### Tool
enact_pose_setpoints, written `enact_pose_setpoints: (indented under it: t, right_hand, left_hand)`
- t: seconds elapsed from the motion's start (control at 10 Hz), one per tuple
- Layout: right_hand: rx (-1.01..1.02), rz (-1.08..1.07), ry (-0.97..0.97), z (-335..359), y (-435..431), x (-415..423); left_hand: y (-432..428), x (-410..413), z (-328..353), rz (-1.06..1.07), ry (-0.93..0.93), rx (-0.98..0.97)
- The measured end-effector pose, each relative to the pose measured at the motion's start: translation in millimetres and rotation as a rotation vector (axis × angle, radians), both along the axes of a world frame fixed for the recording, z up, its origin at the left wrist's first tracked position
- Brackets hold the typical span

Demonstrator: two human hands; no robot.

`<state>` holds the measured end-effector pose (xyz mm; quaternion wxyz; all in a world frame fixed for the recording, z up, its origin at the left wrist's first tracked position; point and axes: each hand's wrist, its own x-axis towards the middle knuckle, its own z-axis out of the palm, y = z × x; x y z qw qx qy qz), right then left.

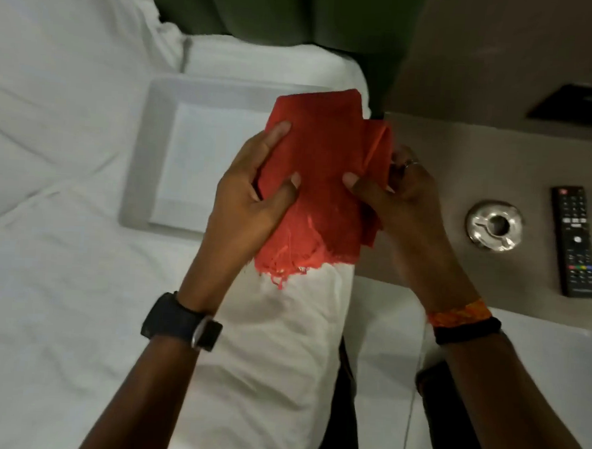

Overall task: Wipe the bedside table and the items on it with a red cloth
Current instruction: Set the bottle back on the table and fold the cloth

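Note:
I hold a red cloth (319,177) with a frayed lower edge in the air above the bed's edge. My left hand (251,191) grips its left side, thumb on top. Its folded right side is pinched by my right hand (402,202). The brown bedside table (517,157) lies to the right of the cloth. On it sit a shiny metal ashtray (494,225) and a black remote control (574,240), both to the right of my right hand and apart from it.
A white bed (53,246) fills the left side, with a white tray (144,154) holding folded paper behind the cloth. A green headboard (281,14) stands at the top. A dark panel (578,103) is on the wall above the table.

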<state>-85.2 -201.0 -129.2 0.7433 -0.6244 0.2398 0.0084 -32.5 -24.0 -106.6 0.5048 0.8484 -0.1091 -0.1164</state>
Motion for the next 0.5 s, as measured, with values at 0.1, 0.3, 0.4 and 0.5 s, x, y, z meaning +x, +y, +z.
enact_pose_setpoints:
  t: [0.1,0.3,0.4,0.5]
  right_hand:
    - [-0.309,0.026,-0.024,2.4,24.1,25.4]
    - [-1.244,0.248,0.092,-22.1,54.3,52.5]
    - [-1.346,0.26,0.082,-28.7,51.4,56.2]
    - [-1.337,0.169,-0.021,-21.4,40.5,56.1]
  left_hand:
    - [26.8,25.4,-1.5,-0.037,0.032,0.068]
    - [39.7,61.5,-37.9,-0.203,0.149,0.258]
    - [38.2,63.6,-53.0,-0.219,0.051,0.495]
    - [31.9,55.2,-47.2,-0.175,-0.127,0.603]
